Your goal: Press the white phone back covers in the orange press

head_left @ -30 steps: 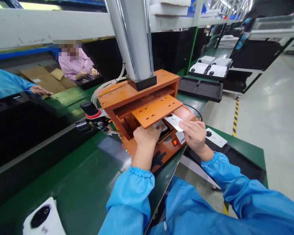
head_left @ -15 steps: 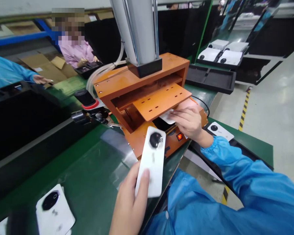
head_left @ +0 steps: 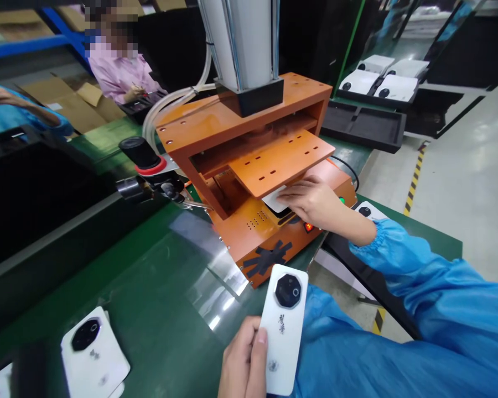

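Note:
A white phone with a dark octagonal camera bump and black lettering is upright in my left hand, thumb across its edge. My right hand reaches under the raised plate of an orange press. Its fingers are closed at the edge of another white phone, partly hidden by the plate and fingers, over the press bed. At the lower left, a stack of white phones lies on the green table.
A white phone rests to the right, beyond my sleeve. Black trays and white phones stand at the back right. A black regulator juts from the press's left side. A co-worker in pink sits behind; another person's blue sleeve shows at left.
My left hand has moved right and down, away from the press, with its phone. My right hand has shifted slightly left, and the phone under the plate sits further left over the bed.

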`<state>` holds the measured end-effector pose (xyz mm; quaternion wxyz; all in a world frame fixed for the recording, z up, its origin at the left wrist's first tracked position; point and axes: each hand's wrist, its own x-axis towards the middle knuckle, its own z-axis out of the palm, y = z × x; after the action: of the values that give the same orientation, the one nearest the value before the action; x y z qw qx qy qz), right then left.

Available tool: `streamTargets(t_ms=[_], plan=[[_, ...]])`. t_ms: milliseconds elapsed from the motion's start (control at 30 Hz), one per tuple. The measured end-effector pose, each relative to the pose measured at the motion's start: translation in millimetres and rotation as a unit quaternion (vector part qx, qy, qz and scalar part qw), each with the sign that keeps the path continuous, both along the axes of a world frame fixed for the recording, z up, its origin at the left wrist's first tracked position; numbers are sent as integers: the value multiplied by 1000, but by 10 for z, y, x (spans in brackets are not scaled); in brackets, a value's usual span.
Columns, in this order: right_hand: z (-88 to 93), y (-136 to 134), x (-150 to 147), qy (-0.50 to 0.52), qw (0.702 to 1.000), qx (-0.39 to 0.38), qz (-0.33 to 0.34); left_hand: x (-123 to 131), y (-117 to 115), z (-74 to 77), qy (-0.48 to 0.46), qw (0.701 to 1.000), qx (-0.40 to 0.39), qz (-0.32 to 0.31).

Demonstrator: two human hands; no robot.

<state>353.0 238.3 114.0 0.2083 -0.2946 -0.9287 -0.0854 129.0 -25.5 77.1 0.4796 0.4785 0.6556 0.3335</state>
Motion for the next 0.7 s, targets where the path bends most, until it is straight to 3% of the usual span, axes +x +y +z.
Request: streamTargets(t_ms=[167,300,433,567,633,700], plan=[[173,-46,3,-25,994,-110,17,27,111,-47,107,977,156,-97],[96,-145,-43,0,994,-113,4,108,296,-87,223,921,276,-160],[-220,-305,152,124,991,-40,-27,214,503,-149,314,870,347,-157],[-634,-561,646,293,931,56,-211,232,566,-261,369,838,383,-120],[-840,-665,864,298,913,65,-270,197,560,-336,394,822,396,-110],[-1014,-712,999,257,922,65,-281,155,561,-405,418,801,412,-115]])
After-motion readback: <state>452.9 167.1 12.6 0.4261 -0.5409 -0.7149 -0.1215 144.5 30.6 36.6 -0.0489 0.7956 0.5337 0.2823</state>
